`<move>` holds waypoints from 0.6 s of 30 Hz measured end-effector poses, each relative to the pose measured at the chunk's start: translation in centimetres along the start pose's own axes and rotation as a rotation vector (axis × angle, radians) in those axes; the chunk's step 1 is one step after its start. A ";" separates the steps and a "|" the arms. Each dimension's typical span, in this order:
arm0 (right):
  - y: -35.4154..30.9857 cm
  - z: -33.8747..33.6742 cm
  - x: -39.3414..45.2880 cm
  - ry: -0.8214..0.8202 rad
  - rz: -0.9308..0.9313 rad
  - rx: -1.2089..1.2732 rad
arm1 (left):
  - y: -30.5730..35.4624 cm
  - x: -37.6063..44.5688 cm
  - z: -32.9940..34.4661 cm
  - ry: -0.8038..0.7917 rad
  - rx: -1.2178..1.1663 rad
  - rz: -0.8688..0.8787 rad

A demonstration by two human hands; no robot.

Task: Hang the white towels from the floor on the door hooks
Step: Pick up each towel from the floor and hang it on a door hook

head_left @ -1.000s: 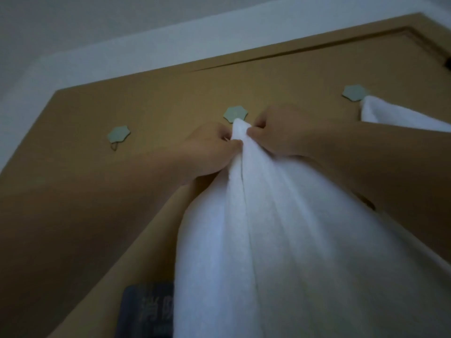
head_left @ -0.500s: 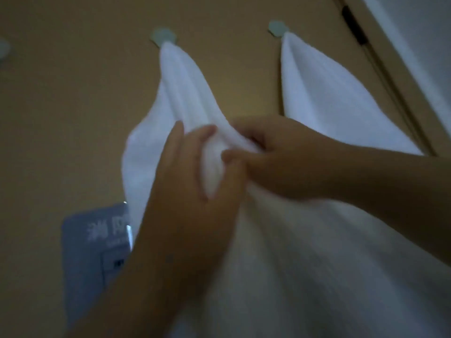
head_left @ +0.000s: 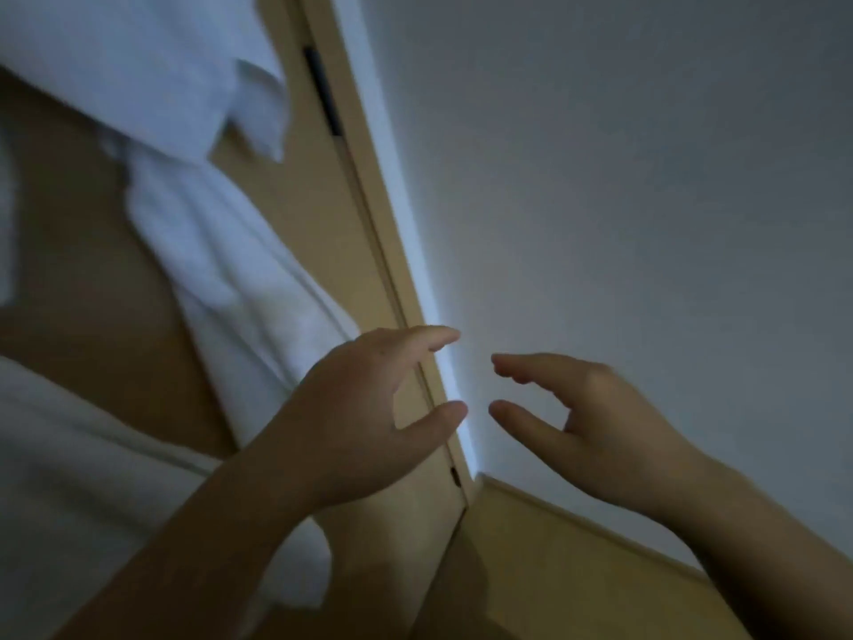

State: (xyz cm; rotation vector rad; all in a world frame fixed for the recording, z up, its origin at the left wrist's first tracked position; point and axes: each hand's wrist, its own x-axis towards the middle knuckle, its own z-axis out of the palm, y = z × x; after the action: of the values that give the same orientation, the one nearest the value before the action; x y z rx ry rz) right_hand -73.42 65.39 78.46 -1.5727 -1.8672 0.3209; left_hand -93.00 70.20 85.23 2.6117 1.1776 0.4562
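Observation:
Two white towels hang down the brown door [head_left: 87, 288]: one towel [head_left: 221, 233] runs from the upper left toward the middle, another towel [head_left: 69, 455] fills the lower left. The hooks are out of view. My left hand [head_left: 364, 418] hovers in front of the door's right edge, fingers spread, holding nothing. My right hand [head_left: 581, 422] is level with it in front of the wall, also spread and empty. Neither hand touches a towel.
The light wooden door frame [head_left: 383, 251] runs diagonally down the middle, with a dark hinge [head_left: 323, 94] near the top. A plain grey-white wall [head_left: 623, 177] fills the right side, with a wooden skirting board [head_left: 577, 565] along its bottom.
Both hands have let go of the towel, which stays hanging on the door. The view has swung down and to the right, so the hooks have left the frame.

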 end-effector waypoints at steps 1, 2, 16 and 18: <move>2.2 -0.7 -2.9 0.002 0.072 -0.002 | 1.2 0.6 2.4 -0.029 0.002 0.033; 4.2 -1.5 -6.1 0.006 0.150 -0.013 | 3.0 1.1 5.2 -0.089 -0.016 0.055; 19.0 -16.5 -51.5 0.458 1.295 0.061 | 39.3 1.2 35.3 -0.692 -0.026 0.677; 20.2 -17.0 -54.6 0.491 1.372 0.057 | 42.7 0.9 38.4 -0.745 -0.029 0.729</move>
State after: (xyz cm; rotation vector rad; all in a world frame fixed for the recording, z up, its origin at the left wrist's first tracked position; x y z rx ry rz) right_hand -44.17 15.00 61.56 -2.3756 -0.2013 0.4773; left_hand -48.83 39.94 64.45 2.7019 -0.0182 -0.3770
